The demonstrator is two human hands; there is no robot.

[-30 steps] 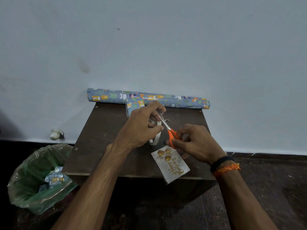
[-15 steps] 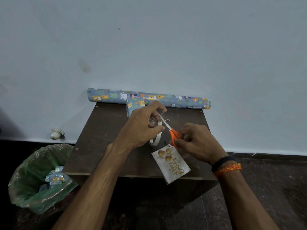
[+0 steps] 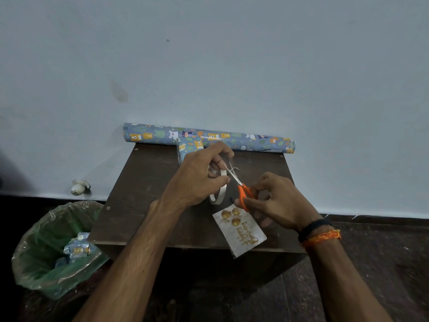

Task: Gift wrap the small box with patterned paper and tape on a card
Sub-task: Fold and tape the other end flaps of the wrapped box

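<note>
The small box (image 3: 189, 147), already wrapped, waits on the tabletop (image 3: 144, 194) while the left hand (image 3: 197, 180) grip holds the tape roll (image 3: 219, 194) for the right hand (image 3: 276, 201), whose grip holds the scissors (image 3: 240, 189).

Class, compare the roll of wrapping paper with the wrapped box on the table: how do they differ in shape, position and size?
The roll of wrapping paper is a long tube; the wrapped box is short and blocky.
The roll lies along the wall at the table's far edge; the box sits just in front of it, partly hidden by the left hand.
The roll overhangs the table; the box does not.
Both show the same blue animal pattern.
</note>
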